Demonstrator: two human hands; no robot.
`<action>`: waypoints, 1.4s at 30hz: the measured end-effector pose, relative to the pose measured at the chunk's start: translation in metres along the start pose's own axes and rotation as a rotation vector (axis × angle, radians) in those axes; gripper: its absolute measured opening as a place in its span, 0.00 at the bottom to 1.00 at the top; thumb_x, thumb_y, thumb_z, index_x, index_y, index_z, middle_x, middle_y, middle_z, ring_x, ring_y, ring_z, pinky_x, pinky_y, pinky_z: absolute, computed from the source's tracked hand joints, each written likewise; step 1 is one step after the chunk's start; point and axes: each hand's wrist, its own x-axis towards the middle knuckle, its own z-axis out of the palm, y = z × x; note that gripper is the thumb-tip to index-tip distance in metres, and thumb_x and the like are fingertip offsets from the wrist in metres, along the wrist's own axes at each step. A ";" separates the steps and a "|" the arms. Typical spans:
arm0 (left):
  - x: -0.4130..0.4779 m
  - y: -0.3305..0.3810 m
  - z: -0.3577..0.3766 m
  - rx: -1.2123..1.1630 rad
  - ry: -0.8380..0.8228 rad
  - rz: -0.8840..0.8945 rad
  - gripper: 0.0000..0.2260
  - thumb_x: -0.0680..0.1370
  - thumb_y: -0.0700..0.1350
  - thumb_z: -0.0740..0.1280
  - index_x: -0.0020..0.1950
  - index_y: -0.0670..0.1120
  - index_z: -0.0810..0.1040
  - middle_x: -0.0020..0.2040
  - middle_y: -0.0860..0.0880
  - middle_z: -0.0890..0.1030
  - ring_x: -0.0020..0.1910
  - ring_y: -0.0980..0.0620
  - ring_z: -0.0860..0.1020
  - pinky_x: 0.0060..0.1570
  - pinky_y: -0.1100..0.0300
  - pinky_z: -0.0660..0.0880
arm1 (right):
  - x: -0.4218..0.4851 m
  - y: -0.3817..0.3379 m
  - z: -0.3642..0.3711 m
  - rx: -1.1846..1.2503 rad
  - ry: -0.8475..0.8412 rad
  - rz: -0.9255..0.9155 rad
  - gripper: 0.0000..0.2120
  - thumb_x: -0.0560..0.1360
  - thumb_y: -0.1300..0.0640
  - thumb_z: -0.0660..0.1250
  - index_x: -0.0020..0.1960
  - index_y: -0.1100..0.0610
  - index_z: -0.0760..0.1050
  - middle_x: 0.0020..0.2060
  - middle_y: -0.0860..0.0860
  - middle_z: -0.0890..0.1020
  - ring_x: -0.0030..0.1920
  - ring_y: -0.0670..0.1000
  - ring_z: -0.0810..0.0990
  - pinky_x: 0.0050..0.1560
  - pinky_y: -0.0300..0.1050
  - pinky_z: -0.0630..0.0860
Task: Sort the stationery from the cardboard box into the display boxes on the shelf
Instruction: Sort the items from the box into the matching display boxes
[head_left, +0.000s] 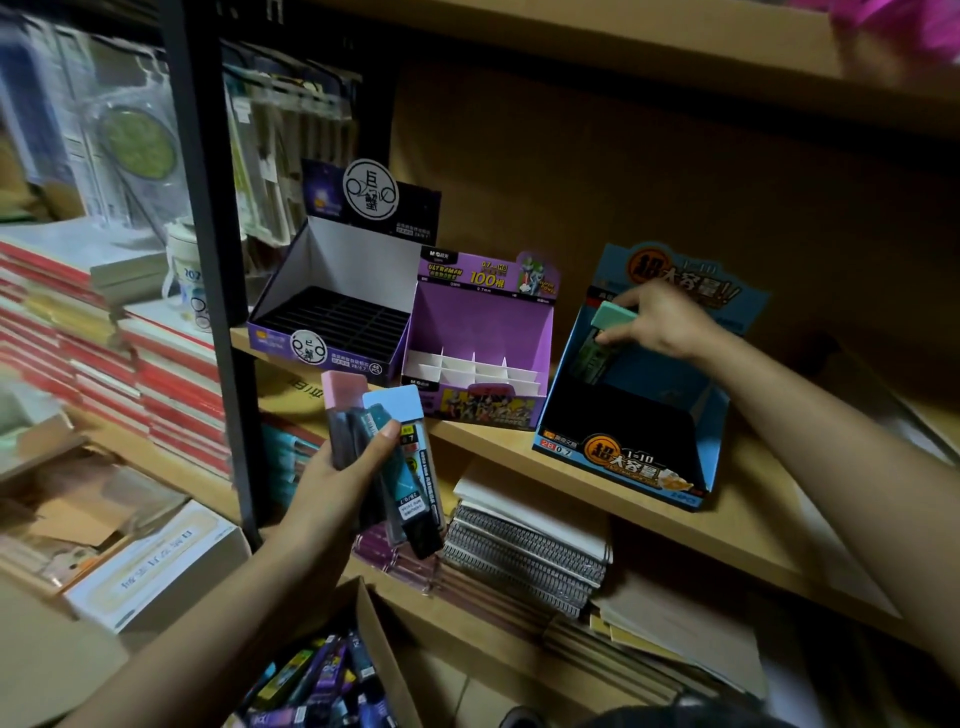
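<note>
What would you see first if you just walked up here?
The right hand pinches a green-capped case at the blue display box on the right of the shelf. The left hand grips a pink-capped case and a blue-capped case just below the purple display box.

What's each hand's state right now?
Left hand: holds two lead cases, pink-capped and blue-capped.
Right hand: pinches a green-capped lead case at the blue display box.
</note>
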 end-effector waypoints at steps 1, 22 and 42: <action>-0.001 0.000 0.000 0.014 -0.010 -0.001 0.05 0.75 0.47 0.67 0.50 0.50 0.76 0.45 0.48 0.83 0.38 0.54 0.84 0.30 0.62 0.78 | 0.001 0.000 0.003 0.025 0.026 0.020 0.27 0.70 0.56 0.73 0.66 0.63 0.70 0.58 0.61 0.78 0.55 0.58 0.77 0.52 0.47 0.73; -0.008 0.001 0.006 0.047 -0.111 0.000 0.15 0.68 0.48 0.71 0.53 0.48 0.77 0.45 0.49 0.84 0.40 0.55 0.84 0.32 0.62 0.78 | -0.089 -0.022 0.080 0.645 0.551 0.011 0.09 0.76 0.55 0.67 0.53 0.54 0.69 0.51 0.50 0.75 0.50 0.49 0.74 0.45 0.32 0.68; -0.008 0.034 -0.033 0.137 -0.145 0.048 0.18 0.65 0.42 0.72 0.53 0.44 0.75 0.40 0.50 0.85 0.40 0.53 0.84 0.32 0.63 0.79 | -0.164 -0.106 0.140 1.022 -0.451 -0.178 0.06 0.79 0.62 0.60 0.52 0.56 0.75 0.36 0.48 0.81 0.33 0.43 0.79 0.32 0.35 0.74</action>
